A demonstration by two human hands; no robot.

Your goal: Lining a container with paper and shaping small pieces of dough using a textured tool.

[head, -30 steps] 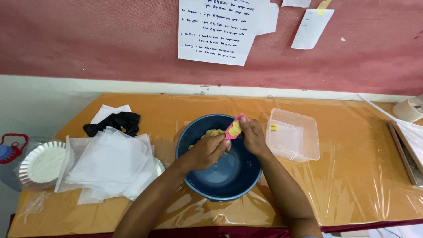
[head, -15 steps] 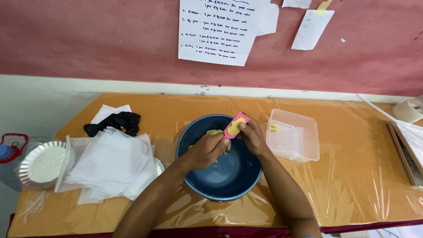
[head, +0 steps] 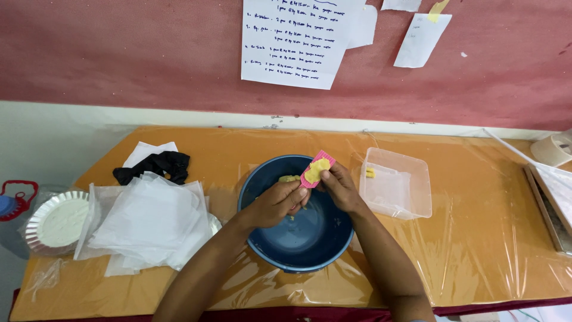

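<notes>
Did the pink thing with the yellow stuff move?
No. The pink mould sits over the far rim of the blue bowl, just where it was, pinched by the right hand.

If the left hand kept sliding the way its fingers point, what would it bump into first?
Most likely the pink ridged mould filled with yellow dough, pinched by the right hand. The left hand points up-right toward it over the blue bowl; its fingertips look almost touching already, though depth is unclear.
</notes>
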